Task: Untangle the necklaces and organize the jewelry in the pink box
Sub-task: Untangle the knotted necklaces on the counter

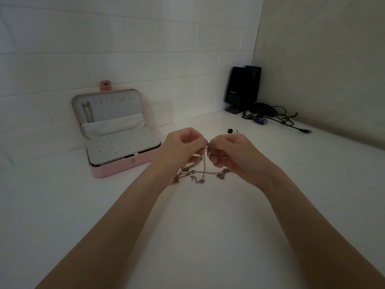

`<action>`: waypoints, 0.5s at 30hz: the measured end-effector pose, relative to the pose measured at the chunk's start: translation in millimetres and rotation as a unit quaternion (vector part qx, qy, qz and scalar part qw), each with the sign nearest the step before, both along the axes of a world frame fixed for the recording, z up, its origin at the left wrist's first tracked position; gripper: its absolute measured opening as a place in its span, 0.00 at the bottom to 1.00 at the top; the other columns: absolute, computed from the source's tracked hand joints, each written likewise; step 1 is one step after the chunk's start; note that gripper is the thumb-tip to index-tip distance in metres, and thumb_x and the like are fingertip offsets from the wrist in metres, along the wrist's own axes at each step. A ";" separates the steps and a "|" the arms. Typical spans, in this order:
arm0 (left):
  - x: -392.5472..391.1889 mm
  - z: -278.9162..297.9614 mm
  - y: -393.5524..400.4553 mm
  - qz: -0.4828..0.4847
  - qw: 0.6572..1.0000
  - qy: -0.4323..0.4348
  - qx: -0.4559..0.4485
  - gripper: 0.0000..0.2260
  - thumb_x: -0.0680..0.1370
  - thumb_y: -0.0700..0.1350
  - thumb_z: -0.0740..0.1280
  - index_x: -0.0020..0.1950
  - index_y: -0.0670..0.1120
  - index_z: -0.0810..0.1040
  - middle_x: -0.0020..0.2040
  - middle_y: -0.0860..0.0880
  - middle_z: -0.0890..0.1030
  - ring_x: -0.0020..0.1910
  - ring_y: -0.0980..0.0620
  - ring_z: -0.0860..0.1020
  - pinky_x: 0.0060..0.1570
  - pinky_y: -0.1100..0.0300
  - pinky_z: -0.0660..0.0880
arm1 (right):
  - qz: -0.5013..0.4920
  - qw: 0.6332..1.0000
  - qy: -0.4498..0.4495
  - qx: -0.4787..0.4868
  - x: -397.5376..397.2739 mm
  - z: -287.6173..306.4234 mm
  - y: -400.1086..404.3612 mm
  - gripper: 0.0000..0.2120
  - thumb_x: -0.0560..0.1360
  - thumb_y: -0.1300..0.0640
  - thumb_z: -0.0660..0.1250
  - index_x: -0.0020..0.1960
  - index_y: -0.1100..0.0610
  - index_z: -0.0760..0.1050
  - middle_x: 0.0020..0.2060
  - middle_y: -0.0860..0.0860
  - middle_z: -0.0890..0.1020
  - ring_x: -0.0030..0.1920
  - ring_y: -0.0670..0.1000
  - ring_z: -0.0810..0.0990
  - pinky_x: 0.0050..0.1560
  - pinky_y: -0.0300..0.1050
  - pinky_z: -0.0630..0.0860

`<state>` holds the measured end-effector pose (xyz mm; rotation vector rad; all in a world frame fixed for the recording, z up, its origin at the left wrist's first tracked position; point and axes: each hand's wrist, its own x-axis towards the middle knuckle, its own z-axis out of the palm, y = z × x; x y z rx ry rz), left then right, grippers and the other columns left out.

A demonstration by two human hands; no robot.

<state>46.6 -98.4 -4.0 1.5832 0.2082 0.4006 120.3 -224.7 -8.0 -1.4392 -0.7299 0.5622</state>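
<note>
Pink box: pink leatherette, open at the far left of my white tabletop, long side running left to right, lid leaning back on the tiled wall with its snap tab up; a grey panel dotted with holes covers the base, and one chain hangs from a hook in the lid.
My left hand: just right of the box, raised, fingers curled, thumb and forefinger pinching the tangle at its top.
Necklaces: thin metal chains, knotted; strands drop from between my two hands and spread left to right on the tabletop below my wrists.
My right hand: fingertip to fingertip with the left, fingers clamped on the same knot.
Small dark bits: behind my right hand, too small to identify.
Black speakers: far right corner, cables beside them; the white lettering is too blurred to read.
</note>
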 end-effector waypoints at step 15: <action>-1.5 -0.3 6.9 -0.002 0.995 -0.051 0.084 0.10 0.73 0.33 0.66 0.42 0.47 0.71 0.32 0.57 0.77 0.27 0.58 0.72 0.25 0.66 0.70 | -0.027 0.998 0.009 0.061 3.2 -2.6 -3.2 0.05 0.73 0.69 0.65 0.47 0.66 0.79 0.34 0.55 0.82 0.34 0.47 0.79 0.38 0.34 0.77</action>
